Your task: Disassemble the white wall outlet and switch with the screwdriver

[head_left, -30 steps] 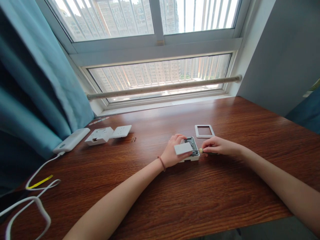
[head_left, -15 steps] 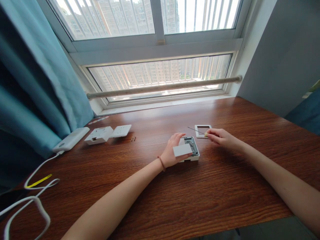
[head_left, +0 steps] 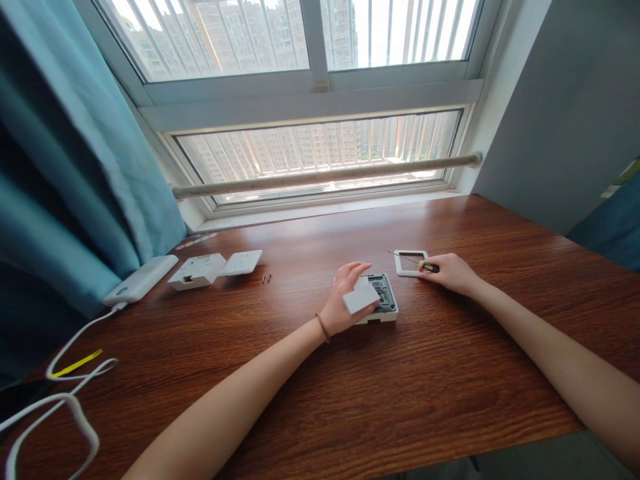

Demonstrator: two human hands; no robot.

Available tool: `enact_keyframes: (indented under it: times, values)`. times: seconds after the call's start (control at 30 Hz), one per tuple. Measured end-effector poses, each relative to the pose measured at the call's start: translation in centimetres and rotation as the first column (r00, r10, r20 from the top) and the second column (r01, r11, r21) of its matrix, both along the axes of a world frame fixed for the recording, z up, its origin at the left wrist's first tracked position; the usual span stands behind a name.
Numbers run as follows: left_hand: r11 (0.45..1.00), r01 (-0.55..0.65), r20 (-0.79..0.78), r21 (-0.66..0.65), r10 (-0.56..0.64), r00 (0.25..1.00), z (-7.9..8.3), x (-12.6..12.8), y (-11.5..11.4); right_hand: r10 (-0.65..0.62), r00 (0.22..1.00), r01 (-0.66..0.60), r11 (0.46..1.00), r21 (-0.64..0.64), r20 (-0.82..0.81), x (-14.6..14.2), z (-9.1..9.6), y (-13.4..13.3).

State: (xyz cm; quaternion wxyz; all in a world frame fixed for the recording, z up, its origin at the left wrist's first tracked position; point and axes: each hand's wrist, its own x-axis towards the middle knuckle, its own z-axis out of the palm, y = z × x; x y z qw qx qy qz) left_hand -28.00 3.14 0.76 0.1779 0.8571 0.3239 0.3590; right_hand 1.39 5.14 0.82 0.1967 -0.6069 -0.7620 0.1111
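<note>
My left hand (head_left: pixel 343 301) grips the left side of a wall switch (head_left: pixel 384 293) on a white box, fingers at the back and thumb at the front. A white rocker plate (head_left: pixel 361 297) stands tilted out over that hand, and the switch's grey inner part shows on the right. My right hand (head_left: pixel 453 273) is closed on a screwdriver (head_left: pixel 429 267) with a dark and yellowish handle. Its thin shaft points left, above a white square frame (head_left: pixel 411 273) on the table. The screwdriver is apart from the switch.
Two small screws (head_left: pixel 266 279) lie left of the switch. Farther left are a white box (head_left: pixel 197 270), a white socket panel (head_left: pixel 242 262) and a white power bank (head_left: pixel 143 280) with a white cable (head_left: pixel 83 317). A window (head_left: pixel 320 153) closes off the table's (head_left: pixel 400 400) far side.
My right hand has moved slightly right with the screwdriver, and more of the handle shows. The rocker plate has shifted and tilted a little in my left hand. The frame sits slightly farther right.
</note>
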Motion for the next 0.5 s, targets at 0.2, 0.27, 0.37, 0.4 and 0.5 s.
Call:
enact_keyframes:
  times: [0.2, 0.27, 0.37, 0.4, 0.5]
  values:
    - [1.0, 0.009, 0.006, 0.006, -0.009, 1.0, 0.2, 0.0, -0.1, 0.12, 0.993, -0.121, 0.98, -0.16, -0.016, 3.0, 1.0, 0.8]
    - [1.0, 0.013, 0.009, 0.007, -0.013, 1.0, 0.3, 0.0, -0.2, 0.131, 0.991, -0.136, 0.97, -0.201, -0.036, 3.9, 1.2, 0.9]
    - [1.0, 0.013, 0.025, 0.017, -0.014, 1.0, 0.4, 0.1, -0.2, 0.114, 0.992, -0.121, 0.97, -0.212, -0.046, 4.5, 1.5, 0.9]
    - [1.0, 0.014, 0.03, 0.022, -0.014, 0.999, 0.3, 0.1, -0.1, 0.102, 0.994, -0.109, 0.976, -0.19, -0.05, 4.4, 1.7, 0.8]
    - [0.999, 0.015, 0.026, 0.045, -0.017, 1.0, 0.0, 0.2, 0.0, 0.062, 0.991, -0.065, 0.998, -0.026, -0.115, 2.4, 2.1, 0.0]
